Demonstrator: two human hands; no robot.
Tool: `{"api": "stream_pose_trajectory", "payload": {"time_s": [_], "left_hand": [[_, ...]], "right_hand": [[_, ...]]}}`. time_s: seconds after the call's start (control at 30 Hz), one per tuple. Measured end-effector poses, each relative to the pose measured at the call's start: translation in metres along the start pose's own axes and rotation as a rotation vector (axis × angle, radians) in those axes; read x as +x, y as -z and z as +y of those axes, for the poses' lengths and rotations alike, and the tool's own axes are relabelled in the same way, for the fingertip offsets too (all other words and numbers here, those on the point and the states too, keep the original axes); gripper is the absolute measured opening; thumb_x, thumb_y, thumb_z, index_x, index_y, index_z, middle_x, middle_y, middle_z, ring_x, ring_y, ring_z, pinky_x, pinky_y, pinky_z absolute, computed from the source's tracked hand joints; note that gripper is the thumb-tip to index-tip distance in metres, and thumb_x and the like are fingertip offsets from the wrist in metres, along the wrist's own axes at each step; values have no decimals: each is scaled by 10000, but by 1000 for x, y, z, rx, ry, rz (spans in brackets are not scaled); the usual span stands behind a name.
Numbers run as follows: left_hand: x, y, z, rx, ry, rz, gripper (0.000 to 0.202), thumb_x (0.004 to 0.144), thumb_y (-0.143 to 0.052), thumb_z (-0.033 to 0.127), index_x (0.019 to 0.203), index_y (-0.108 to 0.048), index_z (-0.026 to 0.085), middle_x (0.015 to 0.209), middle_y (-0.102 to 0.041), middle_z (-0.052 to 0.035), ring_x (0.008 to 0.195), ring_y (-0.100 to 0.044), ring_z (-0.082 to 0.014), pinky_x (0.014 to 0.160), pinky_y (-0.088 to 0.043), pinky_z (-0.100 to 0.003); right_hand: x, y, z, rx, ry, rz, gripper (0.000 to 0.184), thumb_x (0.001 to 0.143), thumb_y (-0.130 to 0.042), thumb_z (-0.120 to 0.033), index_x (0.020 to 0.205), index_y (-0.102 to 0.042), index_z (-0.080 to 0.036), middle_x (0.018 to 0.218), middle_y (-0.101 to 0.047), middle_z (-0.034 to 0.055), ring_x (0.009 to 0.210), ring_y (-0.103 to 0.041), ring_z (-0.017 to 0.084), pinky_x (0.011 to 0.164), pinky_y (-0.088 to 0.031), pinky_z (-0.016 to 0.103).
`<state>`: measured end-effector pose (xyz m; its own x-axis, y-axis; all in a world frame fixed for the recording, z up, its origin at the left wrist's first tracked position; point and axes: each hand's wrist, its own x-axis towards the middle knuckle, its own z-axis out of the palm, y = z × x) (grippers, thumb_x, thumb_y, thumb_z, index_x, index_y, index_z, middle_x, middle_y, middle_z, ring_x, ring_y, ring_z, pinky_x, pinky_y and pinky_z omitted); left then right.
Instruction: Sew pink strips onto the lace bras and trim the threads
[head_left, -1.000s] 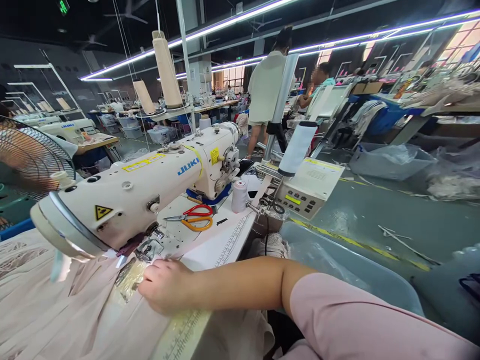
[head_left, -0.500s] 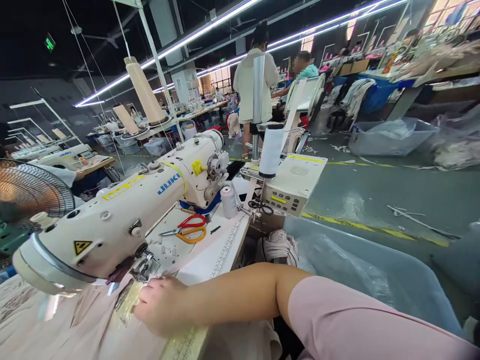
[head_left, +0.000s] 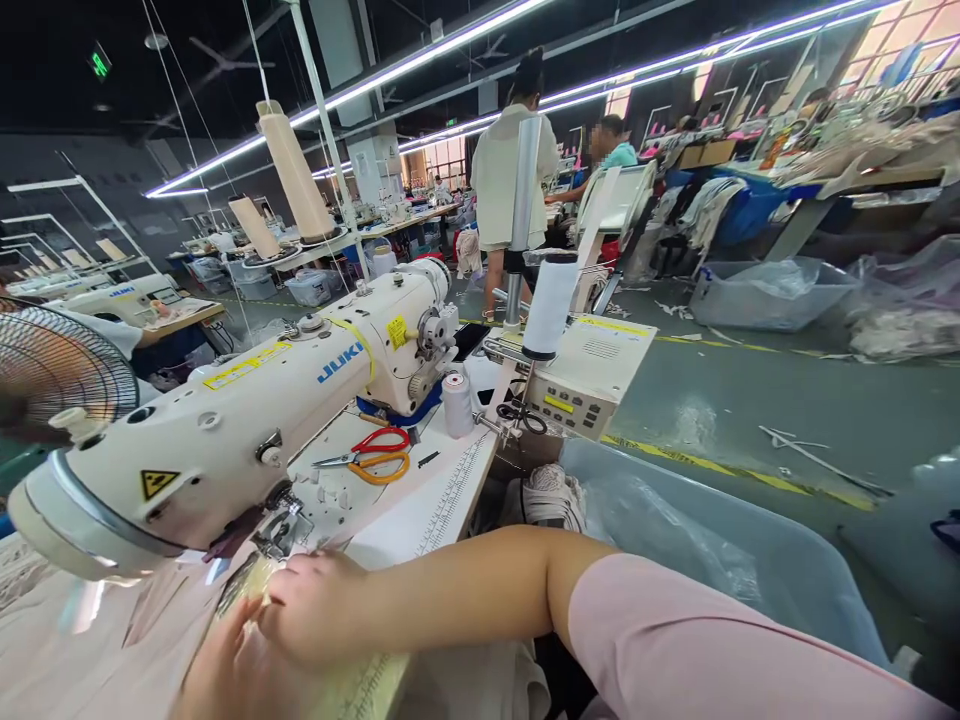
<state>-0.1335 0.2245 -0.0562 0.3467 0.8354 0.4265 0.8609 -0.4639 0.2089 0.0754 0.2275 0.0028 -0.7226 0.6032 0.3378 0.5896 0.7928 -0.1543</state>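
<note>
My right hand [head_left: 319, 605] lies at the front of the white sewing machine [head_left: 300, 390], just below the presser foot [head_left: 283, 525]. Its fingers are curled down on pale pink fabric [head_left: 105, 650], which spreads left across the machine bed. Beside it, at the bottom edge, my left hand [head_left: 217, 665] is partly in view, its fingertips close to the right fingers. The left fingers are drawn together at the fabric's edge, and their grip is partly hidden. Shiny yellowish see-through material [head_left: 259, 578] shows near the fingertips.
Behind the hands lie scissors [head_left: 371, 460] with red and orange handles and a white thread spool [head_left: 457, 405]. A control box [head_left: 592, 360] stands on the right, above a translucent plastic bin [head_left: 750, 560]. A fan [head_left: 60, 365] is at the left. Two people are farther back.
My left hand has come into view from the bottom, beside the right hand. My right hand stays on the fabric near the presser foot. The view has shifted slightly.
</note>
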Motion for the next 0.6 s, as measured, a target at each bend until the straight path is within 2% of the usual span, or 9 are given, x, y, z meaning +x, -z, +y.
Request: {"api": "stream_pose_trajectory", "payload": {"time_s": [0.07, 0.13, 0.23, 0.3, 0.4, 0.47, 0.53, 0.6], "left_hand": [[-8, -8, -5, -19, 52, 75, 562, 855, -413, 358, 1411, -339, 323, 1052, -696, -44, 851, -694, -261, 709, -618, -398], [-15, -5, -2, 4, 23, 104, 531, 882, -374, 328, 1411, -337, 312, 1152, -672, -58, 937, -686, -261, 759, -613, -402], [-20, 13, 12, 82, -75, 21, 512, 912, -378, 327, 1419, -325, 275, 1306, -599, -85, 1132, -616, -269, 883, -579, -415], [-19, 25, 23, 118, -94, -46, 509, 921, -405, 349, 1411, -339, 226, 1339, -578, -105, 1187, -583, -260, 915, -562, -395], [-16, 38, 40, 184, -74, -75, 483, 942, -371, 394, 1357, -417, 151, 1251, -643, -119, 1107, -636, -233, 846, -581, -344], [-16, 44, 50, 228, -77, -125, 476, 945, -346, 399, 1304, -499, 127, 1223, -660, -115, 1080, -648, -226, 883, -558, -343], [-15, 50, 61, 258, -105, -238, 447, 938, -348, 377, 1223, -597, 139, 1238, -653, -107, 1091, -637, -244, 948, -516, -383], [-14, 57, 72, 287, -84, -339, 428, 930, -361, 349, 1161, -653, 138, 1239, -648, -121, 1059, -640, -282, 935, -509, -444]], "right_hand": [[0, -2, -1, -11, -15, 4, 92, 834, -576, -237, 875, -632, -177, 924, -627, 67, 910, -600, 233, 740, -544, 369], [0, -5, -2, -23, -18, 13, 86, 819, -592, -231, 857, -641, -171, 914, -627, 71, 906, -597, 233, 745, -541, 372], [1, -11, -3, -40, -8, 41, 123, 855, -568, -249, 889, -654, -168, 933, -630, 81, 931, -588, 235, 768, -533, 382], [0, -14, -3, -57, -5, 55, 148, 875, -552, -260, 920, -656, -165, 953, -630, 86, 944, -583, 239, 778, -528, 391], [-5, -14, -3, -73, 11, 50, 164, 888, -540, -268, 945, -650, -160, 975, -630, 91, 944, -582, 249, 763, -526, 398], [-12, -12, -4, -64, 41, 16, 192, 896, -530, -278, 978, -641, -144, 1001, -636, 100, 949, -585, 254, 747, -529, 387], [-20, -9, -2, -42, 92, -13, 230, 908, -513, -281, 1031, -624, -120, 1073, -636, 115, 987, -586, 252, 764, -529, 370], [-27, -5, 1, -9, 162, -10, 248, 924, -488, -269, 1063, -610, -104, 1164, -619, 130, 1054, -576, 237, 833, -518, 353]]}}
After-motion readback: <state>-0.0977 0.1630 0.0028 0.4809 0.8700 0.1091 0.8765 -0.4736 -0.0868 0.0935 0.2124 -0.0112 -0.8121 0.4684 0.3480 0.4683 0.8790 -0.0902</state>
